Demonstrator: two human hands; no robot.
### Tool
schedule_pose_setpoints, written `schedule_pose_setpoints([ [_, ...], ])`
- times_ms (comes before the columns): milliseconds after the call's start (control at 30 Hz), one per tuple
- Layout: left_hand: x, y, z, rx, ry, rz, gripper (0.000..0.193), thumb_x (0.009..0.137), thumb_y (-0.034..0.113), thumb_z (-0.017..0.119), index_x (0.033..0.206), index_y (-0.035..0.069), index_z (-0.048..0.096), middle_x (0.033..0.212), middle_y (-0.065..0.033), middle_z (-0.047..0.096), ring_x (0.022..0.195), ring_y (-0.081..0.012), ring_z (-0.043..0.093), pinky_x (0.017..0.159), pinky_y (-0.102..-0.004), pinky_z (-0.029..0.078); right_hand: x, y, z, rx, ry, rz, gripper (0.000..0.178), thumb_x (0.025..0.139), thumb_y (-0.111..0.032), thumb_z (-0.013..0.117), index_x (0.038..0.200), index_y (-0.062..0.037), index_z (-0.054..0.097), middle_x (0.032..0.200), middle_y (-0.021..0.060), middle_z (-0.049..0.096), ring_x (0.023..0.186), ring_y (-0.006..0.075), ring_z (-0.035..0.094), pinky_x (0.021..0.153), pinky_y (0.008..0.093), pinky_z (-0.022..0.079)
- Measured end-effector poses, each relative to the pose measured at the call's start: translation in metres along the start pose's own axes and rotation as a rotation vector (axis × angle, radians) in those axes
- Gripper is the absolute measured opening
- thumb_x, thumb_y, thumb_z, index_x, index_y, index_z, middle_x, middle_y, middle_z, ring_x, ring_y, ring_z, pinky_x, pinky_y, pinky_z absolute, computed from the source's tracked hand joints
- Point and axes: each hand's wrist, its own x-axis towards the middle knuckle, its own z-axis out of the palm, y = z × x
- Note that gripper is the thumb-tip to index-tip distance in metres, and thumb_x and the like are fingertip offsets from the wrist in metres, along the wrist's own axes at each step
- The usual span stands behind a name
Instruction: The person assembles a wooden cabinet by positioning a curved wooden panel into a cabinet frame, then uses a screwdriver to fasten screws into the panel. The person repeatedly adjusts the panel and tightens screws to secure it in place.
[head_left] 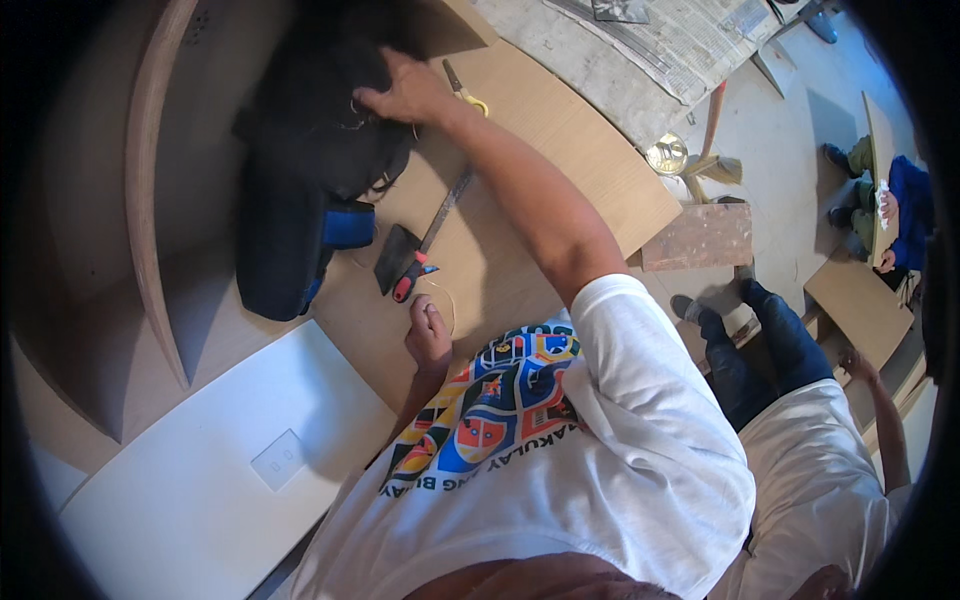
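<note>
Against the panel at the upper left slumps a black bag (290, 210) with blue trim, dark inside its folds. My right hand (410, 90) lies over its upper part, thumb and fingers gripping the black fabric, with the fingertips partly lost in shadow. My left hand (428, 335) is closed near my chest; a thin pale string (450, 300) loops beside it, and what the fingers hold cannot be made out. Between the hands lie a file (445, 215) with a red-and-black handle and a flat black piece (396, 260). Yellow-handled scissors (468, 97) rest near my right wrist.
A curved wooden board (148, 180) stands at the left, with a white panel (220, 460) below it. Newspaper (680, 40) covers a worktop at the top right. A gold tin (667, 154) and a brush (720, 168) are beyond the wood surface. Other people sit at right.
</note>
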Motion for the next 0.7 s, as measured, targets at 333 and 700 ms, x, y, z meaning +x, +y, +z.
schedule_pose_setpoints([
  [333,0.005,0.003,-0.018,-0.014,-0.127,0.044,0.027,0.101,0.018,0.051,0.128,0.012,0.051,0.101,-0.0209,0.071,0.086,-0.0476,0.068,0.070,-0.0543,0.054,-0.024,-0.015,0.019,-0.118,-0.113,0.116,0.092,0.085,-0.042,0.073,0.151,0.0068,0.030,0.142,0.0280,0.051,0.127,0.0386,0.055,0.108,0.0432,0.045],
  [700,0.024,0.025,-0.038,0.182,-0.397,-0.240,0.031,0.098,0.015,0.048,0.129,0.010,0.048,0.100,-0.0280,0.068,0.094,-0.0494,0.066,0.077,-0.0566,0.051,-0.075,0.049,-0.084,0.118,0.487,-0.044,0.023,0.092,-0.009,0.058,0.109,0.0052,0.064,0.099,0.0270,0.066,0.094,0.0429,0.065,0.085,0.0471,0.052],
])
